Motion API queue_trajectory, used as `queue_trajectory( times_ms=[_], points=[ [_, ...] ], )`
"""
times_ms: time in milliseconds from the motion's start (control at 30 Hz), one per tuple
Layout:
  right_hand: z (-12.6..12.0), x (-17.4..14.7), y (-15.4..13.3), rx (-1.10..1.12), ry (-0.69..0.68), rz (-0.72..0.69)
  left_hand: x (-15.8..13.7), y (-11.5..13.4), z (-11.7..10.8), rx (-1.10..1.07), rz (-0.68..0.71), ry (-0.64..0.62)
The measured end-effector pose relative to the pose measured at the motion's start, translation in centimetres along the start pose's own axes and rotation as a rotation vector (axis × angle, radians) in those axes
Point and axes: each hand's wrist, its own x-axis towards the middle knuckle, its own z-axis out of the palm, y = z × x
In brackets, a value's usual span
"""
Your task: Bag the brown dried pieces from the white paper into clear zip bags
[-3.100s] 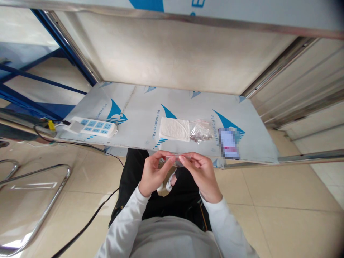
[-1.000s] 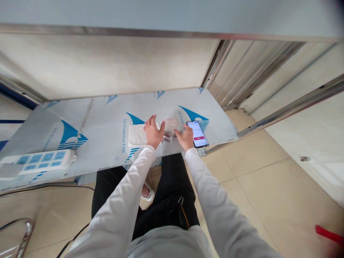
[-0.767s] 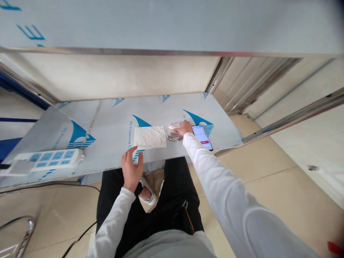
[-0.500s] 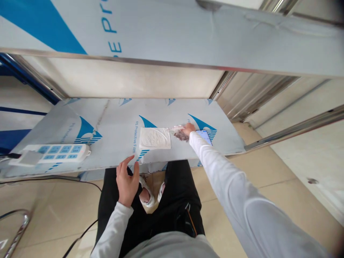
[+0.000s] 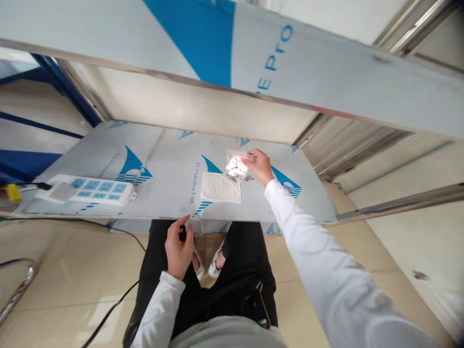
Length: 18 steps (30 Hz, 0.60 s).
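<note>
Between the fingertips of my right hand (image 5: 258,164) is a small clear plastic bag (image 5: 236,164), lifted at its edge over the shelf. Something white with dark marks shows through it, and small dark bits lie at its lower side; what they are I cannot tell. Just in front of the bag a white square pad (image 5: 221,187) with a wrinkled surface lies flat, like a folded tissue or cloth. My left hand (image 5: 180,246) hovers above my lap near the shelf's front edge, its fingers curved and apart, holding nothing.
A white power strip (image 5: 103,190) with blue sockets and a plugged-in cable lies on the left of the film-covered shelf (image 5: 170,169). Above it, an upper shelf (image 5: 119,43) juts out. A phone is mostly hidden behind my right wrist. Black cables (image 5: 108,311) hang at lower left.
My right hand has raised the clear bag from the shelf and tilted it up behind the white pad. My left hand keeps nearly the same pose. The view has turned slightly.
</note>
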Motion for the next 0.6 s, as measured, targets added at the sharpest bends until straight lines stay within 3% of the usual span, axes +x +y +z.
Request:
queue_trajectory(
  times_ms=[100,200,300,400,600],
  points=[
    [6.5,0.2,-4.2,0.152,-0.117,-0.017,-0.1,0.1,-1.1,-0.018,-0.037,0.042],
    [13.8,-0.5,-7.4,0.08,-0.242,0.034,0.1,0.1,-2.9,-0.005,-0.081,0.075],
    [19.1,-2.1,-9.4,0.009,-0.323,0.057,0.5,-0.3,-4.8,0.016,-0.113,0.112],
    [21.1,-3.7,-10.0,-0.047,-0.361,0.019,1.2,-0.8,-6.3,0.035,-0.133,0.155],
    [20.3,-5.2,-9.2,-0.211,-0.336,-0.086,2.2,-1.8,-6.4,0.084,-0.126,0.201]
  ],
)
